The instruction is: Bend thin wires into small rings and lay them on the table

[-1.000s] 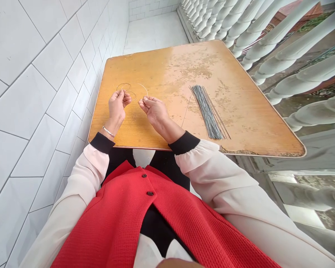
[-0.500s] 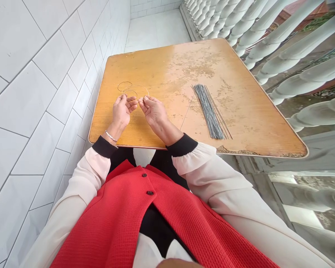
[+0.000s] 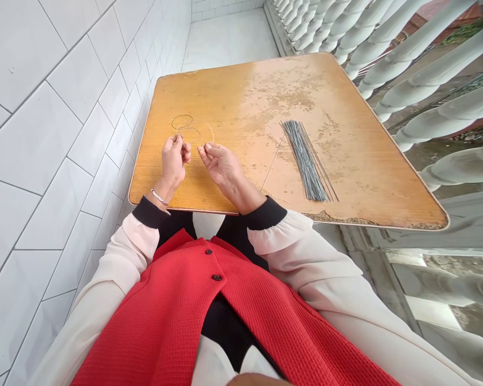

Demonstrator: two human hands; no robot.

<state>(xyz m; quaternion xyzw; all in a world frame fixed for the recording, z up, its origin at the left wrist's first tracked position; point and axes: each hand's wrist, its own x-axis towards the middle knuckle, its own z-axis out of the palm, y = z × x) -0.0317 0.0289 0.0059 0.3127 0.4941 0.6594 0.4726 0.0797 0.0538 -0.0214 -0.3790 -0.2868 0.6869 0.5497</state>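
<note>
A thin wire (image 3: 212, 130) bent into several round loops stands above the table's left part. My left hand (image 3: 174, 161) is closed, thumb and forefinger pinching the wire at the near side of the loops. A little to the right, my right hand (image 3: 224, 169) pinches the curved wire near its right end. A small gap separates the two hands. To their right lies a bundle of straight grey wires (image 3: 305, 161) on the table. One loose wire (image 3: 273, 160) slants out from its upper left end.
The wooden table (image 3: 366, 177) has a worn, peeling surface and a chipped front edge. A white tiled wall (image 3: 80, 102) runs along the left. White balusters (image 3: 418, 91) line the right side.
My hands have moved slightly apart, and the fingers of my left hand have curled in. The view has shifted a little, while the bundle stays in place on the table.
</note>
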